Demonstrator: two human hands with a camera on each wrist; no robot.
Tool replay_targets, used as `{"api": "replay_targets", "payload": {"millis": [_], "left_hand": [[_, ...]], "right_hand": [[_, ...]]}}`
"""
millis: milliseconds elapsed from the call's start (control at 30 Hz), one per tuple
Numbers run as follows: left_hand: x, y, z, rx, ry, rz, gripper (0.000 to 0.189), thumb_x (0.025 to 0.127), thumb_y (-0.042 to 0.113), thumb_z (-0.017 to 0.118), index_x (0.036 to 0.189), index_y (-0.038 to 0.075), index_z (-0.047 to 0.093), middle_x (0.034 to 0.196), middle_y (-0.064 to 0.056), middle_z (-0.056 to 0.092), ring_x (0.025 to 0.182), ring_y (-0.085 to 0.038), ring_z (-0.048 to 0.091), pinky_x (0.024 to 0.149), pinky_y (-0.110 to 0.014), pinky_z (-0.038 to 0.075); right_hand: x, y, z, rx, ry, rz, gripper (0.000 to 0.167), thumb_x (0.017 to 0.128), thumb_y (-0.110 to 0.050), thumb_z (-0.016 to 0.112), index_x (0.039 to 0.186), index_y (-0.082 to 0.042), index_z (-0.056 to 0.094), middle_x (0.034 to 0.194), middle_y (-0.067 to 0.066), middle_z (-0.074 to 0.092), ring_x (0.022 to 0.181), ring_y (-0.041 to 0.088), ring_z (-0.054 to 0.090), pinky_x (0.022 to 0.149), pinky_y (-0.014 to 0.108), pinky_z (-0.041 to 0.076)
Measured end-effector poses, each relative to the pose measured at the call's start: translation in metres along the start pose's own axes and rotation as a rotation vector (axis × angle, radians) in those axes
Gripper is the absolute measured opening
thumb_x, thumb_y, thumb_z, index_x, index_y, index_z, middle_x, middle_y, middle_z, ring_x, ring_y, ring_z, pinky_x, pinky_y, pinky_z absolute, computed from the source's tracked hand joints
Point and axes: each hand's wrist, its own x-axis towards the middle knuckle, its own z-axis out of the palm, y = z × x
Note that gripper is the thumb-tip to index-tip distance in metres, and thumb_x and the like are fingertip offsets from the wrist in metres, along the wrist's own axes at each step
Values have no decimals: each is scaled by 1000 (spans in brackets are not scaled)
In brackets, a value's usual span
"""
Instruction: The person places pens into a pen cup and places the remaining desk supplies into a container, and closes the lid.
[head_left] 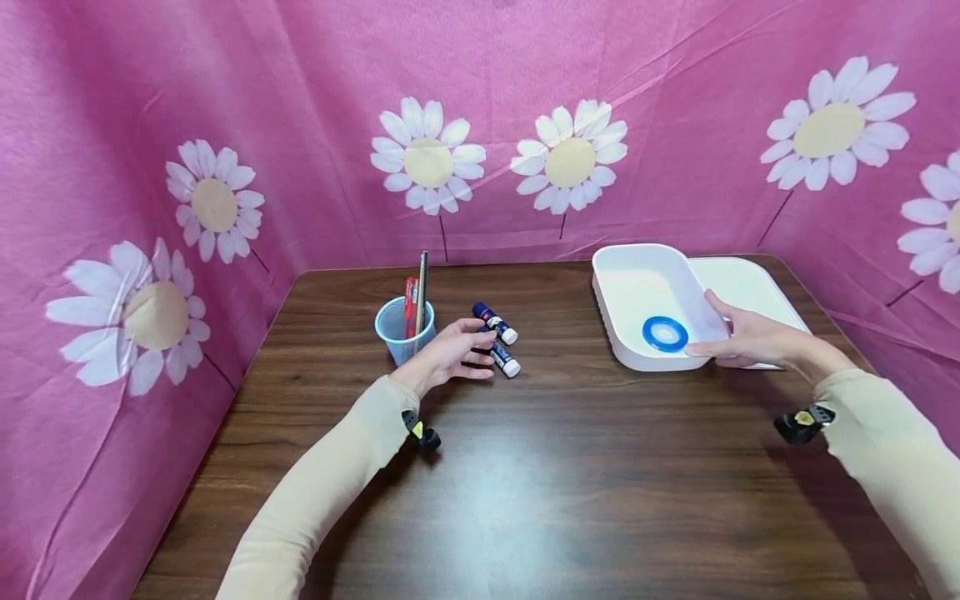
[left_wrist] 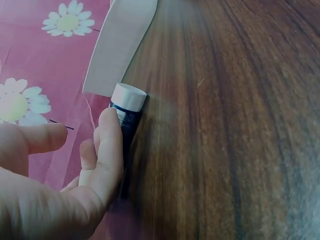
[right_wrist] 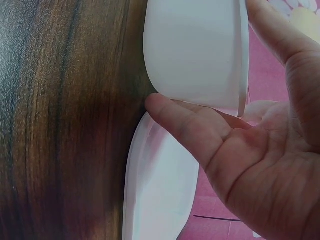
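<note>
Two glue sticks, dark blue with white caps, lie on the table. My left hand point(head_left: 453, 354) reaches over the nearer glue stick point(head_left: 504, 357), fingers loosely bent and thumb apart. In the left wrist view a fingertip overlaps that glue stick point(left_wrist: 129, 107); whether it touches is unclear. Behind lies the other glue stick point(head_left: 495, 323). My right hand point(head_left: 757, 337) rests against the right front corner of a white plastic box point(head_left: 618, 337), thumb spread along its rim. Below the box wall point(right_wrist: 197, 55), the right wrist view has extended fingers. Inside the box sits a blue ring-shaped roll point(head_left: 665, 334).
A light blue mesh cup point(head_left: 392, 321) stands left of the glue sticks, holding a red pen-like item point(head_left: 410, 304) and other slim items. A white lid-like panel point(head_left: 750, 292) lies partly behind the box. Pink flowered cloth point(head_left: 315, 125) hangs around the wooden table point(head_left: 480, 483).
</note>
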Motion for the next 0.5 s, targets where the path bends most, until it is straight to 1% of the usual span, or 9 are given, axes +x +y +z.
{"api": "replay_targets", "payload": {"millis": [100,167,267,367,500], "left_hand": [[1,-1,-2,5,-1,-17,58,102,17,64,151,12,35,114,-14,60,79,-22,65,75,-42,61],[2,-2,-3,15,-15,-30,56,102,18,63,151,11,35,112,-13,61,82,-25,67,76,-43,61],[4,-2,-4,41,-50,-56,52,104,20,60,149,11,37,112,-14,65,86,-28,70,78,-45,60],[6,-2,-5,90,-88,-69,49,105,23,58,148,11,37,112,-17,68,87,-31,72,78,-47,60],[9,-1,-4,166,-105,-73,46,106,25,57,144,10,39,110,-17,70,85,-30,73,75,-47,61]], "right_hand": [[1,0,0,25,-3,-3,116,93,-34,75,157,-5,-18,156,36,9,99,17,59,84,37,58],[1,1,0,33,-4,-4,117,93,-33,75,157,-5,-18,156,36,9,98,15,59,83,36,59],[1,1,1,45,-9,-1,117,93,-33,76,157,-6,-19,156,38,6,103,21,58,83,37,59],[0,0,2,46,-11,6,118,93,-34,76,157,-6,-20,157,40,0,109,26,57,85,39,58],[-2,-1,2,64,-11,15,118,93,-35,76,157,-8,-20,157,40,2,104,26,61,85,42,58]]}}
